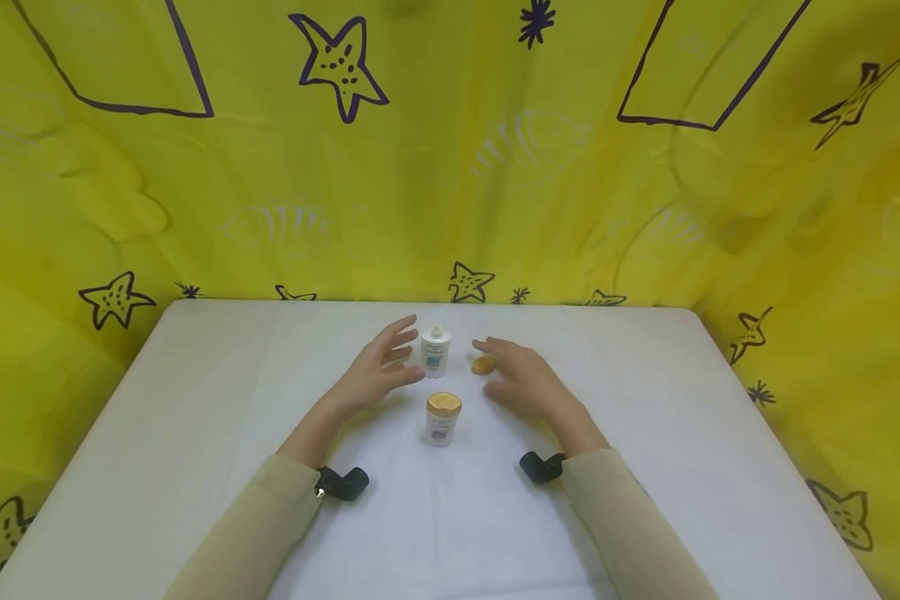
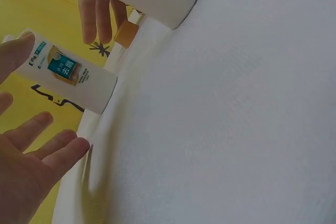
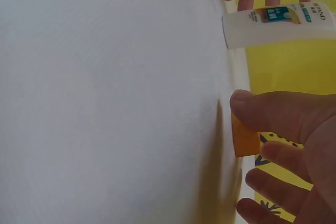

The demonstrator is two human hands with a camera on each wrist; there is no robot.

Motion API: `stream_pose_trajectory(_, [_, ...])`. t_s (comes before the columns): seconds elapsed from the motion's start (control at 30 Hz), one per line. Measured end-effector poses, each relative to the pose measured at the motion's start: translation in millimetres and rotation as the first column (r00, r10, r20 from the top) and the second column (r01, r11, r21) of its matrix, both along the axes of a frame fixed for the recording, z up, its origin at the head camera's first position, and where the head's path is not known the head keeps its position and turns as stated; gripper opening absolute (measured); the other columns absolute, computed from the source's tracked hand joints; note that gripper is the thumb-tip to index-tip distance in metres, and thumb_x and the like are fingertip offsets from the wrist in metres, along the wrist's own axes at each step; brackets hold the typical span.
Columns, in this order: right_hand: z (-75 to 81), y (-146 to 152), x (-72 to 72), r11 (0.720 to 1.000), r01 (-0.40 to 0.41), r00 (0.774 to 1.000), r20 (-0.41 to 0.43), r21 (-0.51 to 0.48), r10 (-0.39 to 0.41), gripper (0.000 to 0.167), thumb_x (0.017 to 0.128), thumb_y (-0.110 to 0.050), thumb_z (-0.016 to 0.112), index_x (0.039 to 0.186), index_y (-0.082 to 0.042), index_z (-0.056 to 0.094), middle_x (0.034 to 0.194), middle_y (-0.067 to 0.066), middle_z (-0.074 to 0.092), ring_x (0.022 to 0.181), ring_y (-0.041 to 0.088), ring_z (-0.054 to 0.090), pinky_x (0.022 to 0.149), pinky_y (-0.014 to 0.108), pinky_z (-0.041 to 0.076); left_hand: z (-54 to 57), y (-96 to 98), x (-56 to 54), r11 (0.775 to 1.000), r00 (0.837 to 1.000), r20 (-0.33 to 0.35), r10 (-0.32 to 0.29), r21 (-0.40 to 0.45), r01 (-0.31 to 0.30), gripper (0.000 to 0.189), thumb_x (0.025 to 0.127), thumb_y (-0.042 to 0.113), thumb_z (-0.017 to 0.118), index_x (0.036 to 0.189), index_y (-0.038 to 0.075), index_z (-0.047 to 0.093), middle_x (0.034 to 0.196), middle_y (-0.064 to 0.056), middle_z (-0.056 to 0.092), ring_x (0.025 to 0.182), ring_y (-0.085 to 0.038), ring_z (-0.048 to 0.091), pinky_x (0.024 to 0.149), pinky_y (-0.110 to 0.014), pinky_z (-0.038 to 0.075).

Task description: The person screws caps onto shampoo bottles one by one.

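Note:
An uncapped white shampoo bottle (image 1: 435,354) stands upright near the far side of the table, its nozzle bare. Just left of it my left hand (image 1: 378,367) is held with fingers spread, apart from the bottle in the left wrist view. To the right, an orange-gold cap (image 1: 483,365) sits on the table by my right hand (image 1: 525,379). In the right wrist view the thumb overlaps this cap (image 3: 244,136), while the other fingers are spread beyond it; contact is unclear. Nearer to me, between both hands, stands a second white bottle (image 1: 441,425) with a gold cap on.
A white cloth covers the table (image 1: 435,533). Behind and beside it hangs a yellow curtain (image 1: 420,183) with starfish drawings. Black wrist cameras (image 1: 342,483) are strapped at both cuffs.

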State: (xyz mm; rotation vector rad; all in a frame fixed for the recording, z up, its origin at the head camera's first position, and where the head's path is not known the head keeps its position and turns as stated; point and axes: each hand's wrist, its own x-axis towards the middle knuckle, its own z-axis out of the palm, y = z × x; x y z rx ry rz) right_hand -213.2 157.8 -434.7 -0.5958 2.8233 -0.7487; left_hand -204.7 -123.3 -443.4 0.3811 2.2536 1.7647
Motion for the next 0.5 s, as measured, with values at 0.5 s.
stream_pose_trajectory(0.5, [-5.5,-9.2,-7.8,0.998,0.042,0.999,-0.028,0.051,-0.040,0.054,0.088,-0.018,0.076,0.139,-0.024,0.059,0.129,-0.001,0.064,0.123,0.024,0.057,0.108,0.047,0.042,-13.9,12.9,-9.5,1.000,1.000,-0.008,-0.018,-0.021,0.018,0.067,0.093,0.012,0.070,0.151,0.025,0.037,0.143,-0.012,0.053,0.130,-0.032,0.054,0.106,-0.044,0.047])
